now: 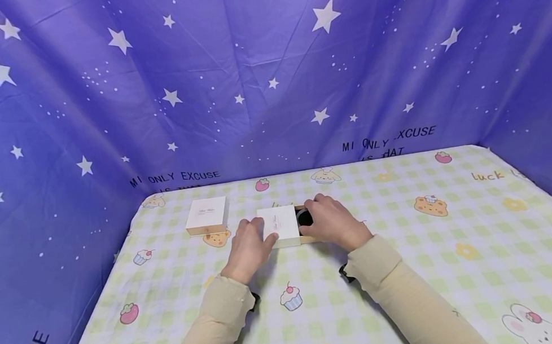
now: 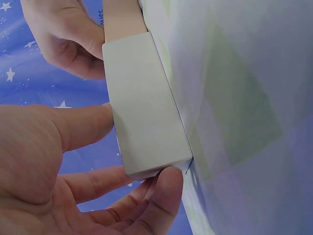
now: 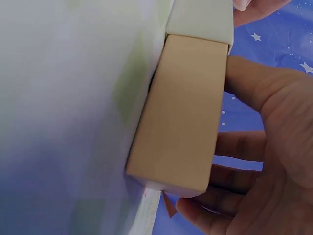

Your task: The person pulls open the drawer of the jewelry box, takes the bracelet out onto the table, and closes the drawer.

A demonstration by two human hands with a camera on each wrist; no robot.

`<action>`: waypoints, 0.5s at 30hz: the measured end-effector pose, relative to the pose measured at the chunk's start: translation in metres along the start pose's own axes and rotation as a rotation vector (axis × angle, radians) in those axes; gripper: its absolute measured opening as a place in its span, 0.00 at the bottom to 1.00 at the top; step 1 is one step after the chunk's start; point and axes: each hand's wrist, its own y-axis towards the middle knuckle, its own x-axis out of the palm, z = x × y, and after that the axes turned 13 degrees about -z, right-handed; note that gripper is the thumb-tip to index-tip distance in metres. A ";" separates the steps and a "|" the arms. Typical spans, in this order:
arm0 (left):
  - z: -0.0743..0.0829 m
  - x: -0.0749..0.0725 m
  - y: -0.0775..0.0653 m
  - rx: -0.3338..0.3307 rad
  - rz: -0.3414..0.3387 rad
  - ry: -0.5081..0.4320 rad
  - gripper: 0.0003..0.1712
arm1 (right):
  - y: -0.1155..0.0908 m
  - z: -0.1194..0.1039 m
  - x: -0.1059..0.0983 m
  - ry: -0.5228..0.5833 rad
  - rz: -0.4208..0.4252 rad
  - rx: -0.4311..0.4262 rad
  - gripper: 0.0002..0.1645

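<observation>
Green-and-white checked cloth-covered counter (image 1: pixel 501 260): passage lay free right of the right hand (image 1: pixel 337 223). Obstacles: white square part-open box (image 1: pixel 284 225) filled the gap to the left hand (image 1: pixel 249 249); white-and-tan square box (image 1: pixel 207 214) stood farther left; star-printed purple fabric curtain (image 1: pixel 257 100) bounded the rear.

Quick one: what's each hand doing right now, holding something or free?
Left hand: closed around the white box cover.
Right hand: closed around the tan drawer, which sticks partly out of that cover.
</observation>
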 end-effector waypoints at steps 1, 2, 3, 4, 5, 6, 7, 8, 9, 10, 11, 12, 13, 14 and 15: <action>0.000 0.000 0.000 -0.001 0.001 -0.001 0.22 | 0.000 -0.001 0.000 -0.003 0.002 -0.002 0.31; 0.000 0.000 0.000 -0.001 0.001 -0.002 0.22 | 0.000 -0.002 -0.001 -0.007 0.002 -0.001 0.31; 0.000 0.000 0.000 0.000 0.001 -0.002 0.22 | 0.000 -0.003 -0.001 -0.010 0.001 0.003 0.31; 0.000 0.000 0.000 0.000 0.000 -0.003 0.22 | 0.000 -0.003 -0.001 -0.011 0.000 0.007 0.32; 0.000 0.000 0.000 0.002 -0.001 -0.006 0.22 | 0.000 -0.004 -0.001 -0.012 -0.004 0.013 0.32; 0.000 0.000 0.000 0.004 -0.001 -0.007 0.22 | 0.000 -0.005 -0.001 -0.013 -0.007 0.018 0.32; 0.000 0.000 0.000 0.005 -0.002 -0.009 0.22 | 0.000 -0.005 -0.001 -0.014 -0.011 0.024 0.33; 0.000 0.000 0.000 0.009 -0.001 -0.009 0.22 | -0.001 -0.005 -0.001 -0.012 -0.014 0.026 0.34; 0.000 0.000 0.000 0.009 -0.001 -0.010 0.22 | -0.001 -0.006 -0.001 -0.009 -0.017 0.029 0.34; 0.000 0.000 0.000 0.007 0.000 -0.012 0.22 | -0.001 -0.006 -0.001 -0.006 -0.017 0.029 0.34; 0.000 0.000 0.000 0.008 0.002 -0.012 0.22 | -0.001 -0.005 -0.001 -0.006 -0.020 0.031 0.34; 0.000 0.000 0.000 0.008 0.003 -0.011 0.22 | -0.001 -0.005 -0.001 -0.005 -0.020 0.032 0.34; 0.000 0.000 0.000 0.006 0.005 -0.010 0.22 | 0.000 -0.005 -0.001 -0.005 -0.020 0.033 0.34; 0.000 0.000 0.000 0.006 0.006 -0.009 0.21 | 0.000 -0.005 -0.001 -0.007 -0.019 0.033 0.33; 0.000 0.000 0.000 0.001 0.005 -0.010 0.22 | 0.000 -0.005 -0.001 -0.012 -0.019 0.032 0.33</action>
